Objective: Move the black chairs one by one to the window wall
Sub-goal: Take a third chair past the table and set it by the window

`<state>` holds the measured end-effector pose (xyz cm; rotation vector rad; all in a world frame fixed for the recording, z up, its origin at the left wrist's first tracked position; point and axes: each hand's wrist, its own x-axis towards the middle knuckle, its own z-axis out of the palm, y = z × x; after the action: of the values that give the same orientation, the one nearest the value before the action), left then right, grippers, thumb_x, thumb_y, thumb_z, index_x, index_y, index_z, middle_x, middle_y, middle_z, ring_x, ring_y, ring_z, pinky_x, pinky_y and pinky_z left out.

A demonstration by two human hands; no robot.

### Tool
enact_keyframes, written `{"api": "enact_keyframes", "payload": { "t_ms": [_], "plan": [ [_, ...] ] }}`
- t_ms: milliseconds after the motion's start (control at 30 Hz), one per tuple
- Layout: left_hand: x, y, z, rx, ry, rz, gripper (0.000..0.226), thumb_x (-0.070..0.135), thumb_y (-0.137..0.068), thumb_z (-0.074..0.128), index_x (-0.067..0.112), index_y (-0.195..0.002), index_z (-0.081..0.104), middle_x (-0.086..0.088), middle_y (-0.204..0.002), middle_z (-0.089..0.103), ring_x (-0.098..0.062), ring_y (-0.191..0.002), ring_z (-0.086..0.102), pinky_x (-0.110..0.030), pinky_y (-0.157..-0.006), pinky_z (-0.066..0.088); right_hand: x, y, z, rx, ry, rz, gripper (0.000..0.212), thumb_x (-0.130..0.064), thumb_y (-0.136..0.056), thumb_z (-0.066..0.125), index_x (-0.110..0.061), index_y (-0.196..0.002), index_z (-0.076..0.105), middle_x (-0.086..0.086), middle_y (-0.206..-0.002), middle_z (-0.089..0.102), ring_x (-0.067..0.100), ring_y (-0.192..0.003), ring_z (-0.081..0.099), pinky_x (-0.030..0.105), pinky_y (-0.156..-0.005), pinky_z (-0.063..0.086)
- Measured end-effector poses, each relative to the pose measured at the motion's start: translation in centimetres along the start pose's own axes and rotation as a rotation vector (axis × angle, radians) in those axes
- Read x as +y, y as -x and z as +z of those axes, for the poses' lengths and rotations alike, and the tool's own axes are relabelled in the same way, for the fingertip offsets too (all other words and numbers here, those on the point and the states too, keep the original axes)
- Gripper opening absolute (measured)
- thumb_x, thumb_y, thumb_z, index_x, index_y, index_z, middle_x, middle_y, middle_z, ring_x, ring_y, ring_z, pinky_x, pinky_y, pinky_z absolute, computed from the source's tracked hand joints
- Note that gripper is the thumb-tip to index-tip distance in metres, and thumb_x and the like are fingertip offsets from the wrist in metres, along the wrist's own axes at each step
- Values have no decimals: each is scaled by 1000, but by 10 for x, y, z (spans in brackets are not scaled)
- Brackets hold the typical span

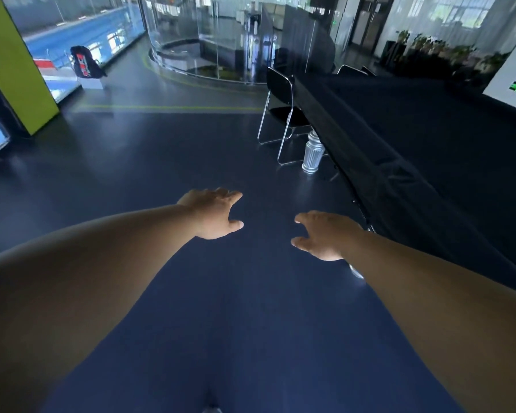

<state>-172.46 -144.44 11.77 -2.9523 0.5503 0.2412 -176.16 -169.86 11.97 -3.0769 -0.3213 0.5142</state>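
Reaching forward over the dark floor (161,150), the left hand (213,214) and right hand (325,235) hold nothing, fingers spread. A black chair (280,105) stands at the black-draped table's (414,129) left edge, its seat partly hidden; further chair backs (350,70) barely show beyond.

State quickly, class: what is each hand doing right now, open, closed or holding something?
Left hand: open, fingers spread, holding nothing, above the floor.
Right hand: open, fingers loosely spread, holding nothing; no chair touched.

Head camera looks forward and down over floor (167,150).
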Motion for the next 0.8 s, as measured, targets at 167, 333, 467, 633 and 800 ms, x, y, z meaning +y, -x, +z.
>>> {"api": "enact_keyframes", "payload": {
  "t_ms": [167,333,467,633,800],
  "plan": [
    [-76,-135,-17,4,-19,14,76,66,-96,36,29,-157,12,1,-161,27,-28,-141,38,-45,-109,37,8,-147,-48,20,-22,13,65,-58,-98,45,-28,-154,30,-5,-158,34,25,-137,45,47,-106,43],
    [-135,-263,-44,-20,-16,37,76,66,-96,37,29,-157,11,1,-161,27,-28,-142,37,-46,-109,37,26,-273,-100,5,-59,25,65,-57,-100,45,-27,-155,28,-5,-160,33,24,-140,42,47,-107,41],
    [-176,-373,-49,-18,-21,48,76,66,-96,37,30,-157,10,1,-161,28,-28,-141,39,-45,-109,38,49,-387,-132,9,-59,21,65,-56,-100,44,-27,-156,28,-4,-160,32,25,-139,42,45,-105,42],
    [-229,-534,-64,-34,-41,52,77,66,-96,37,28,-157,10,0,-160,28,-28,-139,41,-44,-107,39,88,-547,-176,16,-56,4,65,-56,-100,44,-27,-156,27,-4,-160,32,26,-138,44,42,-103,43],
    [-281,-667,-105,-10,4,52,79,66,-96,37,28,-158,8,1,-162,25,-26,-142,38,-45,-109,38,123,-676,-238,-7,-21,28,65,-56,-100,44,-26,-155,28,-2,-159,34,26,-139,43,43,-104,43]
  ]
}}
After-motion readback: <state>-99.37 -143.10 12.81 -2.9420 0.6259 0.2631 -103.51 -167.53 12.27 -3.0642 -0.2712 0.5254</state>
